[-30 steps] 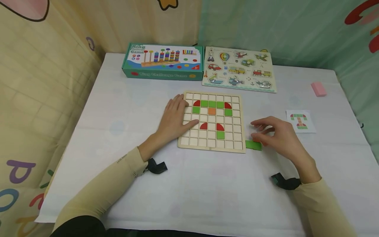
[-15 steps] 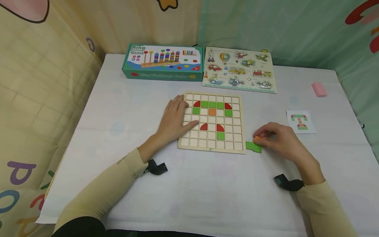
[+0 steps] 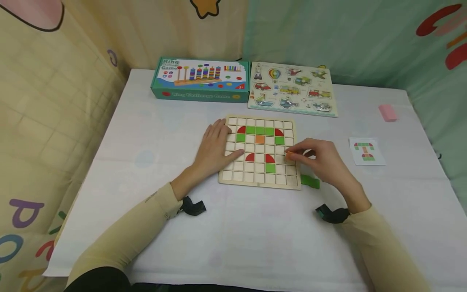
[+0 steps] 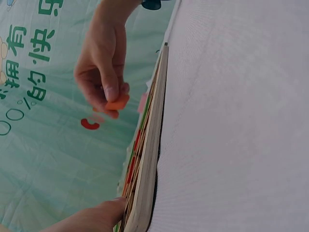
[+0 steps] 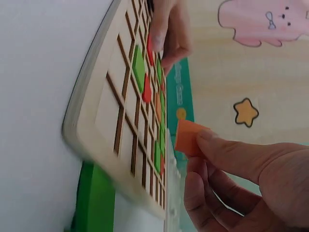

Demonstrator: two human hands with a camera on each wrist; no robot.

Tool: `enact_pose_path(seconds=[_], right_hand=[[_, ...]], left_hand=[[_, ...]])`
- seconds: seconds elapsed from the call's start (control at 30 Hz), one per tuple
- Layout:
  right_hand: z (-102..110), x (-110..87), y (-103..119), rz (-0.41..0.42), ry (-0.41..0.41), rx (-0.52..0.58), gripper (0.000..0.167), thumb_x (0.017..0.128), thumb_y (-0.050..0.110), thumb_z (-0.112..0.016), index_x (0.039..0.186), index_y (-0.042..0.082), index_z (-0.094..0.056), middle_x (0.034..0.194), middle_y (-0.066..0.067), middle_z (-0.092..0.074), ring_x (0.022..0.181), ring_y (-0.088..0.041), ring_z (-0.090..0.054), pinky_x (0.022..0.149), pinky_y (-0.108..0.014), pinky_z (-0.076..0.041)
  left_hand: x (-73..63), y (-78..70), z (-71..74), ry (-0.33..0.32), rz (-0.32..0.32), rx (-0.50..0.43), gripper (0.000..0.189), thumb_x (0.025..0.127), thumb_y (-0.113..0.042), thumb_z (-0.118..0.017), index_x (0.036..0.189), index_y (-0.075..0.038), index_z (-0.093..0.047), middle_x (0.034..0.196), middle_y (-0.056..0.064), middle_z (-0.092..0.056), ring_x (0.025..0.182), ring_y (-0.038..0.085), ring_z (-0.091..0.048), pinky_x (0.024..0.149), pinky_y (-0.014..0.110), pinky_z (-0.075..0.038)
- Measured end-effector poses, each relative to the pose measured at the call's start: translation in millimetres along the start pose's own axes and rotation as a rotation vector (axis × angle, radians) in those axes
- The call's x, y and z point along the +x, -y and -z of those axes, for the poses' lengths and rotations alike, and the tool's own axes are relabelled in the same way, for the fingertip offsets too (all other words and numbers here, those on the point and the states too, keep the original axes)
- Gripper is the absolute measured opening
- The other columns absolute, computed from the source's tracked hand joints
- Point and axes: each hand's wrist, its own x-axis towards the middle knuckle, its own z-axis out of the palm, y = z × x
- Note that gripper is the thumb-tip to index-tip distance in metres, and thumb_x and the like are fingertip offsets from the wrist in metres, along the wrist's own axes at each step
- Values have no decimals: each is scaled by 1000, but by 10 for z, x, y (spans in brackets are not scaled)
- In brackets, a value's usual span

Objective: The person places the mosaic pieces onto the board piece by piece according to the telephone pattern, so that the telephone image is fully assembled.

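A wooden grid board lies mid-table, its cells partly filled with red quarter-round, green square and orange square tiles. My left hand rests on the board's left edge with fingers extended. Over the board's right side, my right hand pinches an orange square tile between thumb and fingers. The right wrist view shows that tile held above the grid, apart from it. Green tiles lie on the table at the board's lower right edge. A small pattern card printed with a red, green and orange figure lies farther right.
Behind the board stand a green Ring Challenge Game box and a vehicle picture puzzle. A pink block sits at the table's far right. Curtains surround the table's back and sides.
My right hand has picked up an orange tile beside the green ones and moved left with it over the board's right side. The left hand has stayed in place.
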Motion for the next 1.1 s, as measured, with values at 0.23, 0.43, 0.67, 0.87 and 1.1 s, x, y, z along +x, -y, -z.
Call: enact_pose_path(seconds=[0.23,0.43,0.67,0.87,1.1], right_hand=[[-326,340,264,28,6,50,20,91,16,-84,111,11,-83,105,-4,-80,87,-19,-73,79,-33,-61],[-485,374,295,22,-37,45,15,93,13,-82,107,11,-84,101,-5,-81,85,-18,-75,78,-35,-62],[-566,344,336,76,-51,35,14,90,10,-84,104,10,-83,101,-4,-78,88,-19,-71,81,-38,-61],[-536,254,367,112,-9,37,26,90,8,-84,115,8,-78,106,-6,-76,90,-20,-69,82,-39,-62],[-313,-42,163,104,-90,6,36,88,3,-84,123,6,-74,120,-10,-73,98,-27,-73,86,-49,-64]], left_hand=[[-3,28,-26,-10,1,-6,68,95,-55,-73,132,-3,-51,169,23,-32,161,37,-21,134,51,-12],[-1,-2,-29,1,-2,-12,68,95,-55,-72,133,-2,-51,169,23,-31,161,37,-21,134,50,-11],[7,6,3,-8,-11,9,68,95,-56,-72,132,-3,-50,169,23,-31,161,36,-22,134,50,-11],[-2,17,9,-13,-15,3,68,95,-55,-73,132,-3,-51,168,24,-32,161,37,-23,134,51,-12],[-18,7,-4,-2,-13,-3,67,95,-54,-73,133,-3,-51,169,24,-31,161,37,-22,134,51,-12]])
